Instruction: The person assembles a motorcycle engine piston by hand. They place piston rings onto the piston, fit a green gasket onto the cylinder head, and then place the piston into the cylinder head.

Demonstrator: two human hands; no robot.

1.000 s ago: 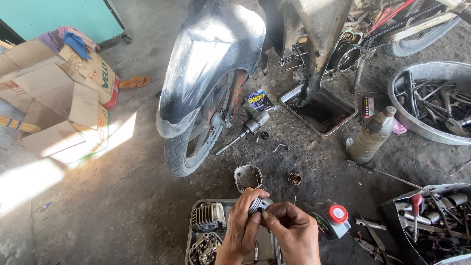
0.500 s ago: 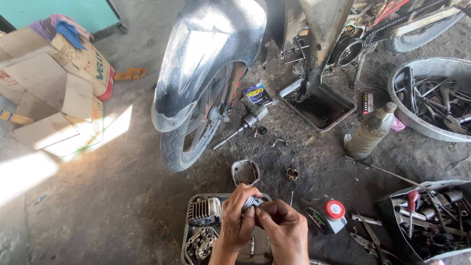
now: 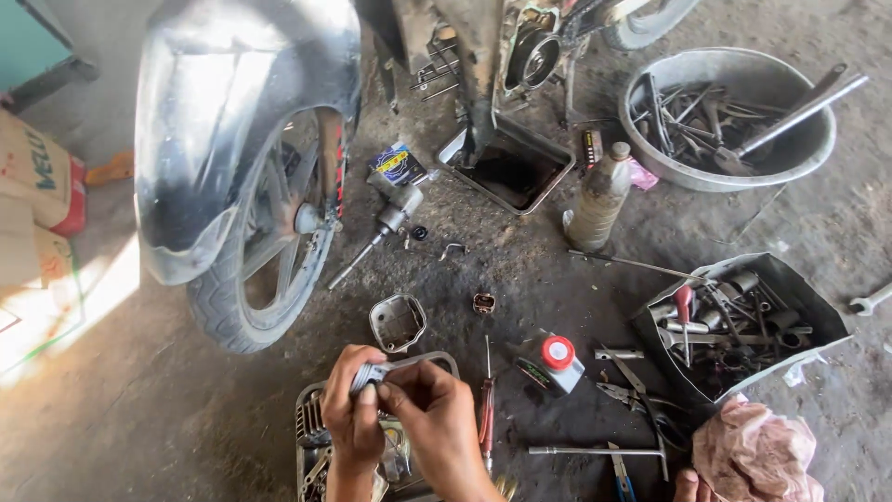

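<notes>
My left hand (image 3: 351, 409) and my right hand (image 3: 435, 418) meet low in the middle of the head view, both pinching a small grey metal part (image 3: 370, 376) between fingers and thumbs. They hover over a metal tray (image 3: 307, 429) of engine parts on the ground. A red-handled screwdriver (image 3: 486, 409) lies just right of my right hand. A small metal cover (image 3: 398, 322) sits on the ground just beyond my hands.
A motorcycle's rear wheel (image 3: 265, 251) and mudguard (image 3: 223, 121) stand ahead left. A black oil drain pan (image 3: 506, 167), a dirty plastic bottle (image 3: 596, 195), a round basin of tools (image 3: 734, 116), a box of sockets (image 3: 743, 321), a red-capped container (image 3: 556, 361) and a pink rag (image 3: 753, 451) lie right. Cardboard boxes (image 3: 37, 186) are at far left.
The view has shifted toward the motorcycle and to the right. My hands stay together on the small part above the tray, turning it slightly.
</notes>
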